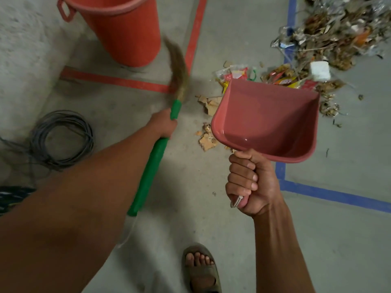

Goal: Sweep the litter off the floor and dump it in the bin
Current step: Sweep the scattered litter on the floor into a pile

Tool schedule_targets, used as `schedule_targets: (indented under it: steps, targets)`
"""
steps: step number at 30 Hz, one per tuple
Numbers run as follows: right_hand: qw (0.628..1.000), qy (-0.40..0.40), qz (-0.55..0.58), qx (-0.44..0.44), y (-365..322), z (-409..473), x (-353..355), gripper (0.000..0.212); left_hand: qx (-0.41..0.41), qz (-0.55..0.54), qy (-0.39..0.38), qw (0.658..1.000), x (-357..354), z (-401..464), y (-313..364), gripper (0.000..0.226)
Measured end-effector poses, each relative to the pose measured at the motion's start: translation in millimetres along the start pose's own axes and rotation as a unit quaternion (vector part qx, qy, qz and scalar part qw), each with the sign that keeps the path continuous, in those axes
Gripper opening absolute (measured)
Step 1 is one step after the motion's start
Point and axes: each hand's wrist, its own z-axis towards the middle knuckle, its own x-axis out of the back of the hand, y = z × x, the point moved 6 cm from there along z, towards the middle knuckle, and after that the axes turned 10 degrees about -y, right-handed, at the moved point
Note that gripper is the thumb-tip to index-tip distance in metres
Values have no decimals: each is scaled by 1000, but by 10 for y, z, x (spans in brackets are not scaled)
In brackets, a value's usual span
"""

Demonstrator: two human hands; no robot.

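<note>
Our right hand (247, 182) is clenched round the handle of the pink dustpan (268, 121), which we hold up, its scoop bare. Our left hand (164, 124) grips the green broom (152, 161), its bristles blurred beside the orange bin (127, 28). We cannot see into the bin. Litter (325, 39) lies heaped beyond the dustpan; its wrappers show no writing we can read.

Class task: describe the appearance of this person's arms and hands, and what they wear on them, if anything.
Both forearms are bare, with no sleeves in view. The left hand and right hand wear no gloves, rings or watch. The fingernails are short and unpainted. Lower down, one foot wears a worn grey-brown open-toed sandal.
</note>
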Motion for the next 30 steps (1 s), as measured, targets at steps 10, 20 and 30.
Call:
schedule_targets:
  steps: [10,20,30]
  targets:
    - [1000,8,12,-7,144,-111,110,39,-54,-70,66,994,-185,-576,-126,55]
    - [1000,19,5,23,-188,-311,171,39,-9,-30,-34,999,-1047,-449,297,40]
    - [998,-17,3,53,-523,-453,59,39,-194,39,-9,980,-1267,-674,1200,51]
